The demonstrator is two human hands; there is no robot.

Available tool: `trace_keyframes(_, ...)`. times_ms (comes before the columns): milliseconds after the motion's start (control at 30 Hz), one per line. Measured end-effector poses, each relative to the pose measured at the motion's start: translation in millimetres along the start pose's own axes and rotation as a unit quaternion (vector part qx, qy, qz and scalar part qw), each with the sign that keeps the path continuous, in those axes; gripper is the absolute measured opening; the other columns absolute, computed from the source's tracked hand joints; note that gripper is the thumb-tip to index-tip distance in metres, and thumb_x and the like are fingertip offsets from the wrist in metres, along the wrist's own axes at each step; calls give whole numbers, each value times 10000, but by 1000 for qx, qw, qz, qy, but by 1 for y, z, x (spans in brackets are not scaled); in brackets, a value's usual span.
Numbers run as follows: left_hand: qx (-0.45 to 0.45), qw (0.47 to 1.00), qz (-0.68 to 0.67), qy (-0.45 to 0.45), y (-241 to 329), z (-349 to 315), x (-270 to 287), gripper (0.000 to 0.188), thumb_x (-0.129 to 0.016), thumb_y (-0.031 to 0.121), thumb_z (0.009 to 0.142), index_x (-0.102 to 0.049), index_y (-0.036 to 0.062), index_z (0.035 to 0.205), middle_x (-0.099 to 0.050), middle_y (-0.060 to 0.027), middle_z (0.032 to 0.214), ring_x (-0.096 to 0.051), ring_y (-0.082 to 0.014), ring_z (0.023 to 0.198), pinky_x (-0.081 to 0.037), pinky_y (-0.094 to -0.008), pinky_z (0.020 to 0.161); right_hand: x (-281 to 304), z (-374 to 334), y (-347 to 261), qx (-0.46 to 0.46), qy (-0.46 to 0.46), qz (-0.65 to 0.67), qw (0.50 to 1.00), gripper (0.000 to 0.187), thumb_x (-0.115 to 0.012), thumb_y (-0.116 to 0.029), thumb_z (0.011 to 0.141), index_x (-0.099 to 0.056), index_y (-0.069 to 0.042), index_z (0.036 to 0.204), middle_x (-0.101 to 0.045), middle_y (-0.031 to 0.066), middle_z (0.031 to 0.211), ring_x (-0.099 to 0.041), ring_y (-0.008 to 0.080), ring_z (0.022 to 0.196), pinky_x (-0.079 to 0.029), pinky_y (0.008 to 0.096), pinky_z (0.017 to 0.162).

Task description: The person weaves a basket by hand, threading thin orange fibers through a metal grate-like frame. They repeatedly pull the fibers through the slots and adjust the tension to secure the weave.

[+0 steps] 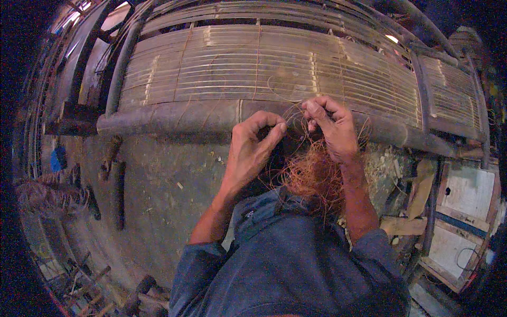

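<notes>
My left hand [252, 141] is closed in a pinch, thumb against forefinger, on a thin, wiry strand [290, 117]. Close by on the right, my right hand [336, 129] also pinches the strand, its fingers curled. Part of it arcs in a pale loop [269, 84] above my hands, over the slats. Below my right hand, a tangled bundle of reddish-brown fibres [316, 171] lies against my lap and forearm. What kind of fibre it is, I cannot tell. Both hands are just in front of a thick round pole [179, 117].
Beyond the pole stretches a rack of pale slats [227, 66], crossed by thin cords. Wooden panels [465, 193] stand at the right. A dark rod-shaped piece [119, 195] and a dark fibre heap [50, 198] lie at left. Scraps dot the floor [163, 179].
</notes>
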State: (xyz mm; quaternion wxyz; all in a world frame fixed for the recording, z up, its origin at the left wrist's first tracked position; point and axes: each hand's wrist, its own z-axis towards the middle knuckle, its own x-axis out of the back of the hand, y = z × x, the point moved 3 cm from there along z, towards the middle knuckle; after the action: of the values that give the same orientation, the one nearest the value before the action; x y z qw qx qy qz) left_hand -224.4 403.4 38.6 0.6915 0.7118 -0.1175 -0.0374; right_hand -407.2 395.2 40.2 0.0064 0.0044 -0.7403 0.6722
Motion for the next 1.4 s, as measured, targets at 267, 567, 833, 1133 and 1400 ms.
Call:
trace_keyframes(267,-28,1000,-7,-4,-3,-1,0,151,-626,112,870,-650,-32,907,-641,-65,825,-575,-109,773,-470,-262,704,-8,-2,-5,-10,9,-80,997,233,-602,-181,923,-631,-23,1092,-635,22,826,-541,59,679,-455,211,645)
trace_keyframes(567,-26,999,25,6,-11,-8,18,134,-639,95,854,-648,-31,899,-653,-89,843,-605,-138,790,-485,-281,712,-27,-13,-9,-19,-101,-141,985,422,-622,-162,896,-502,-93,1295,-672,65,853,-592,95,711,-507,259,675)
trace_keyframes(833,-37,996,71,-32,-16,-16,21,131,-634,96,853,-641,-7,936,-657,-80,898,-620,-157,860,-492,-299,776,-39,-10,-8,-28,-122,-110,986,271,-638,-167,885,-582,-55,1125,-670,43,847,-596,91,712,-501,253,664)
trace_keyframes(1133,-114,984,134,-13,-8,-23,20,98,-619,44,798,-604,-23,868,-601,-155,827,-618,-307,767,-485,-365,688,-41,-13,-8,-31,-107,-109,988,187,-643,-177,879,-631,-34,998,-658,24,822,-591,86,694,-495,252,642)
trace_keyframes(1400,-169,959,200,111,12,-23,24,114,-642,98,817,-608,-8,838,-594,-150,1019,-584,-297,951,-458,-375,840,-27,-15,-24,-52,-116,-159,979,193,-624,-212,893,-635,-43,987,-656,42,846,-599,106,737,-503,276,677)
